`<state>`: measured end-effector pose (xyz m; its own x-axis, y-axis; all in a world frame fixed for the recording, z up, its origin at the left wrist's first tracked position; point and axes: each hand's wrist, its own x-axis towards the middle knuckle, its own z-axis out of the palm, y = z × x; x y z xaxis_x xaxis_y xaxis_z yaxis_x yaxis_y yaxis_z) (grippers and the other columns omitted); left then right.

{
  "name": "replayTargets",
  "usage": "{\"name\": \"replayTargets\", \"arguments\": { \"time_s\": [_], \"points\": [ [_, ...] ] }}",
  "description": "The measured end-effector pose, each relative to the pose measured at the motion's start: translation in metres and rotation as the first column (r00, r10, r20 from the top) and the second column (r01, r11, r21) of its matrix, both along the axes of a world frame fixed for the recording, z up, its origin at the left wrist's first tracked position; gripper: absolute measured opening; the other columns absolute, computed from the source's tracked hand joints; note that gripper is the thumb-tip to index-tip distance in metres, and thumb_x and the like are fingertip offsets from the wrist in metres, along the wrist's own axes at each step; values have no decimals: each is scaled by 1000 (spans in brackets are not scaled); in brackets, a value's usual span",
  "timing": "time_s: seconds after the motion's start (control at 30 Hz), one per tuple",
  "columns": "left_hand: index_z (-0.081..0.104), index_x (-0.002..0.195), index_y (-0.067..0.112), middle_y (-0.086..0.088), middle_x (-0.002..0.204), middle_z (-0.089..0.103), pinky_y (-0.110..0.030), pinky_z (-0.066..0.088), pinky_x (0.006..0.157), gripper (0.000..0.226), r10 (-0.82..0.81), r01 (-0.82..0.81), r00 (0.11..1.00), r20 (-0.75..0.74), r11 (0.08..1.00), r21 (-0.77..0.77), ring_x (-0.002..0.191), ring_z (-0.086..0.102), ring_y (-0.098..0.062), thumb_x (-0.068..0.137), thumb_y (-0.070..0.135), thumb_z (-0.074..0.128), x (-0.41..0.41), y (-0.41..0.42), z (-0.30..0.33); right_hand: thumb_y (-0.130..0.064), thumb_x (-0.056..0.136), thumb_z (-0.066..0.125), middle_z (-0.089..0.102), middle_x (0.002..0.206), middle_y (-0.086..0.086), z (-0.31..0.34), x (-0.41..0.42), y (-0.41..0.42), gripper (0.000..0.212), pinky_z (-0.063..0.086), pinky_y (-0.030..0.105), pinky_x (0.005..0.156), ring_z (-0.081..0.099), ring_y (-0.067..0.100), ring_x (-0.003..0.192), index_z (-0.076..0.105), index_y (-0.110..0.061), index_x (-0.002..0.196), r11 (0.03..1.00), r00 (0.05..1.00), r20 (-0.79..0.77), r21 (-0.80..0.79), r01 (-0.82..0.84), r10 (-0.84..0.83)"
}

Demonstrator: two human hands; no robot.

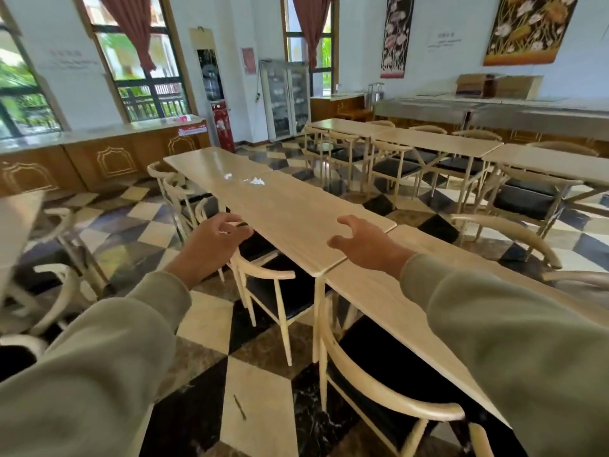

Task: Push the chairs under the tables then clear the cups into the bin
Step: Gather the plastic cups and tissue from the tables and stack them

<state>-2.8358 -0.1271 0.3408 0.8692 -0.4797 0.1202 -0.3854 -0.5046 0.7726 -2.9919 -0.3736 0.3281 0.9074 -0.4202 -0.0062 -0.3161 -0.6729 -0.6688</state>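
Reaching forward over a checkered floor (211,328), a person's left hand (211,240) hovered with fingers loosely curled, empty, above a pale wooden chair (263,275) tucked partly under the long table (296,219). To its right, the right hand (365,244) spread open above the tabletop, holding nothing. White crumpled scraps (253,180) lay farther along the table; blur hid whether they were cups.

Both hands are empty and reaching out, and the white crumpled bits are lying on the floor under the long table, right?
Not quite. The head view shows the white crumpled bits lying on top of the long table, not on the floor. The rest holds: the left hand and the right hand are both empty and reaching out.
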Motion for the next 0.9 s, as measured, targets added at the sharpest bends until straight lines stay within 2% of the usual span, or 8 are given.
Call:
{"name": "replayTargets", "arguments": {
  "time_s": [0.1, 0.2, 0.5, 0.6, 0.7, 0.77, 0.83, 0.9],
  "points": [
    [60, 138, 17, -9, 125, 69, -51, 53, 103, 50, 30, -30, 999, -22, 999, 23, 110, 67, -27, 97, 45, 68, 30, -6, -11, -43, 102, 62, 38, 165, 10, -7, 48, -12, 69, 33, 43, 117, 40, 32, 146, 34, -17, 159, 1000, 1000, -6, -17, -19, 19],
    [58, 140, 13, -14, 133, 67, -56, 49, 109, 52, 41, -41, 998, -44, 999, 12, 120, 65, -33, 97, 40, 70, 68, -21, -14, -46, 101, 62, 38, 164, 10, -13, 106, -27, 70, 32, 41, 116, 39, 32, 146, 34, -17, 159, 998, 998, 20, -25, -53, 53],
    [45, 154, 23, -7, 157, 47, -55, 39, 118, 71, 133, -134, 991, 7, 990, 50, 144, 44, -30, 94, 53, 69, 194, -40, 22, -44, 99, 64, 38, 164, 10, 8, 283, -41, 71, 33, 36, 110, 40, 30, 146, 35, -17, 159, 983, 978, 100, -19, -181, 182],
    [42, 153, 19, -7, 154, 49, -48, 43, 113, 71, 202, -203, 979, 24, 975, 88, 138, 49, -28, 96, 53, 67, 243, -27, 18, -43, 99, 64, 37, 164, 11, 7, 341, -27, 72, 33, 35, 109, 40, 30, 146, 35, -16, 159, 969, 965, 85, -24, -247, 248],
    [49, 141, 25, 1, 136, 55, -39, 45, 100, 55, 269, -269, 963, 4, 962, 42, 128, 54, -24, 96, 49, 68, 297, -5, 7, -42, 99, 63, 36, 164, 11, -3, 404, -7, 72, 35, 35, 105, 41, 30, 145, 34, -17, 160, 960, 959, 54, -3, -279, 278],
    [49, 141, 27, 0, 140, 55, -43, 47, 105, 56, 289, -287, 957, -18, 956, 54, 130, 54, -26, 95, 52, 68, 340, 14, 3, -42, 98, 64, 37, 163, 10, -10, 450, 10, 72, 34, 30, 96, 44, 28, 142, 34, -18, 160, 955, 954, 52, 9, -297, 296],
    [45, 148, 24, -4, 148, 54, -50, 49, 109, 68, 311, -309, 950, -34, 950, 48, 131, 55, -27, 93, 56, 68, 395, 40, 3, -43, 98, 64, 37, 163, 10, -15, 504, 33, 73, 31, 29, 98, 42, 29, 144, 34, -18, 160, 949, 947, 58, -6, -316, 315],
    [44, 150, 23, -5, 150, 53, -48, 54, 103, 72, 325, -325, 944, -47, 946, 0, 128, 56, -26, 91, 56, 70, 445, 66, 11, -43, 98, 64, 41, 161, 10, -13, 554, 55, 72, 31, 28, 99, 46, 27, 140, 36, -15, 159, 945, 942, 77, -23, -325, 326]
  ]
}}
